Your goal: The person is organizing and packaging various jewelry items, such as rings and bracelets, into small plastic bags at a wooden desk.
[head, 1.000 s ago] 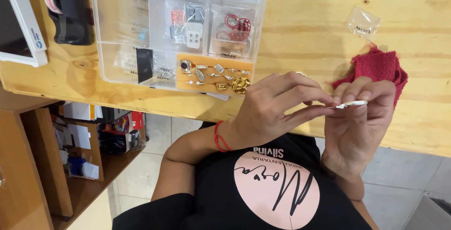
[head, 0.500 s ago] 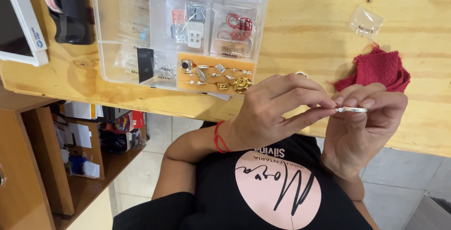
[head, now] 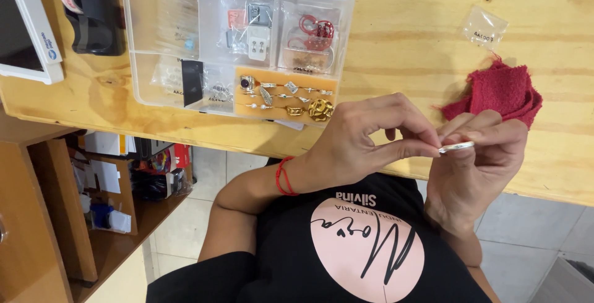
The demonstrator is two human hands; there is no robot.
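Both hands pinch a silver ring (head: pixel 456 147): left hand (head: pixel 365 139), right hand (head: pixel 476 167). Red cloth (head: pixel 495 95) lies beyond; ring tray (head: pixel 288 95) remains filled.

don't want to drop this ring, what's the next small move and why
Probably let the left hand hold the silver ring alone while the right hand lets go and takes the red cloth. Both hands pinch the ring now, and the cloth lies on the table just beyond the right hand.
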